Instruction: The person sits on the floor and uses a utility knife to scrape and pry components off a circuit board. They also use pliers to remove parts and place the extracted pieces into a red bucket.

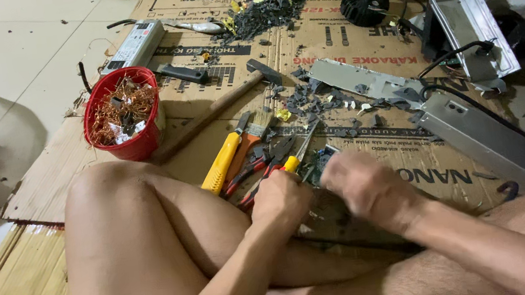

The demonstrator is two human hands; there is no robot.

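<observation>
I sit on the floor with my legs folded over flattened cardboard (pixel 355 29). My left hand (pixel 280 198) is closed around a yellow-handled tool (pixel 290 163), its tip pointing at a small dark circuit part (pixel 319 160). My right hand (pixel 364 188) is blurred and curled over the same dark part; what it grips is hidden. Just left of my hands lie a yellow utility knife (pixel 222 162), red-handled pliers (pixel 248 169) and an orange brush (pixel 254 132).
A red bowl (pixel 132 147) of copper wire stands at the left beside a wooden-handled hammer (pixel 218 109). Grey metal casings (pixel 484 130) lie at the right, black plastic scraps (pixel 266 10) and a power supply box (pixel 136 43) at the back. White bags sit at both edges.
</observation>
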